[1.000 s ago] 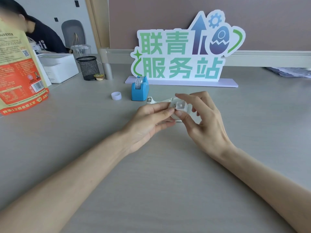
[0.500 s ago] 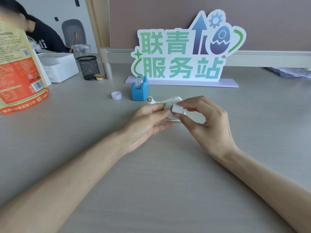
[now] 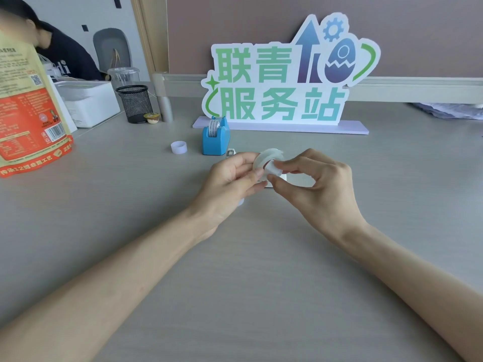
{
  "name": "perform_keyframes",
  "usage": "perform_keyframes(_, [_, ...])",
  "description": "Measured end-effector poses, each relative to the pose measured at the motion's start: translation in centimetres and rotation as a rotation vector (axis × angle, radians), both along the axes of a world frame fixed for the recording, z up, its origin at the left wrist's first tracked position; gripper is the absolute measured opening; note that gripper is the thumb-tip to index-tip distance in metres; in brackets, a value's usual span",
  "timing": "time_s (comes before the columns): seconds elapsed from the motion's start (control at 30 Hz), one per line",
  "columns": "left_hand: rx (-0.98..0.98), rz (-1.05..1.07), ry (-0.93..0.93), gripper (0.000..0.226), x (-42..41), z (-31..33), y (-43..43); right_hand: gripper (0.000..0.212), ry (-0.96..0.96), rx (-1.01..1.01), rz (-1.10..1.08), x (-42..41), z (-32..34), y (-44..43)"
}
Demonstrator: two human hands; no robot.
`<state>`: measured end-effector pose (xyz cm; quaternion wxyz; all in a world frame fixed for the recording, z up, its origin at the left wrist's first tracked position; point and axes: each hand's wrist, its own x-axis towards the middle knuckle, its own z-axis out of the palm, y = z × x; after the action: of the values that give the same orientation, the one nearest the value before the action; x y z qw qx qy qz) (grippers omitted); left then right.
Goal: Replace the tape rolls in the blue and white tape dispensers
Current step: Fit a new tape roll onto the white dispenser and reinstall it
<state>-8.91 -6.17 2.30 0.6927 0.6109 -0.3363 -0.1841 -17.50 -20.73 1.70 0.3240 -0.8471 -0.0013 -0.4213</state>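
Note:
My left hand point(image 3: 230, 182) pinches a translucent tape roll point(image 3: 265, 158) held above the table's middle. My right hand point(image 3: 311, 184) grips a small white core point(image 3: 271, 168) pressed against the roll's centre. The white tape dispenser point(image 3: 231, 152) lies behind my hands and is mostly hidden; only its cutter end shows. The blue tape dispenser point(image 3: 215, 138) stands further back with a patterned roll in it. A loose small white ring point(image 3: 179, 147) lies to its left.
A large cut-out sign point(image 3: 287, 74) stands at the back. An orange snack bag point(image 3: 28, 111), a white box point(image 3: 88, 100) and a black mesh cup point(image 3: 136, 103) are at the left. A person sits at the far left. Grey table point(image 3: 261, 270) extends in front.
My right hand has turned and closed its fingers, bringing the white core against the roll's centre. The roll is now held more upright between both hands.

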Motion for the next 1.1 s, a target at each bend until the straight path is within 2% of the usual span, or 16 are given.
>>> perform_keyframes(0.43, [0.029, 0.097, -0.137, 0.020, -0.1, -0.2, -0.2, 0.005, 0.116, 0.265, 0.017, 0.3, 1.0, 0.9])
perform_keyframes(0.63, [0.048, 0.156, -0.177, 0.023, -0.4, -0.5, -0.2, 0.009, 0.152, 0.335, -0.011, 0.7, 1.2, 0.9])
perform_keyframes(0.83, [0.093, 0.199, -0.198, 0.025, -1.0, -0.7, -0.4, 0.010, 0.178, 0.305, -0.044, 0.7, 0.9, 0.6])
perform_keyframes(1.1, [0.116, 0.203, -0.188, 0.022, -1.0, -0.8, -0.4, 0.014, 0.077, 0.072, -0.022, 0.9, 0.6, 0.4])
